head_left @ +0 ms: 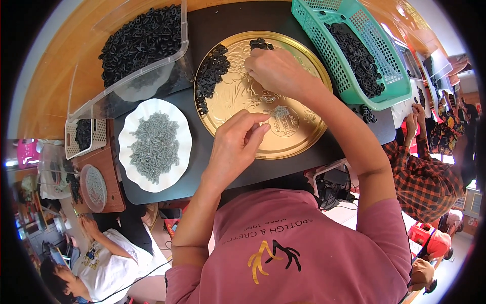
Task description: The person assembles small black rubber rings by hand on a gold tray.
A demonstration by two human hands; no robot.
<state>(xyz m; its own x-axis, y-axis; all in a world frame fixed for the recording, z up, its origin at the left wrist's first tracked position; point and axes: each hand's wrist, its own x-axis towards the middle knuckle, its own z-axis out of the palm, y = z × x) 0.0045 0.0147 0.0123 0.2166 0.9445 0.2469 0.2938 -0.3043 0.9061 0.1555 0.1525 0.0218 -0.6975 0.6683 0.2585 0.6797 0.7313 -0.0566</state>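
My left hand (237, 146) is over the near left part of a round gold tray (243, 101). Its thumb and index finger are drawn together in a pinch; anything between them is too small to make out. Just right of those fingertips lies a small heap of clear grey pins (281, 112). My right hand (276, 71) reaches over the tray's far side with its fingers curled down and the tips hidden. Beside it sits a small cluster of black ring-like plastic parts (260, 44). More black parts (211, 73) are spread along the tray's left side.
A clear bin of black parts (142, 43) stands far left. Nearer is a white wavy-edged plate (128, 147) heaped with grey pins. A green basket (349, 93) holds black parts at the right, and some loose ones (365, 113) lie below it. Other people sit on both sides.
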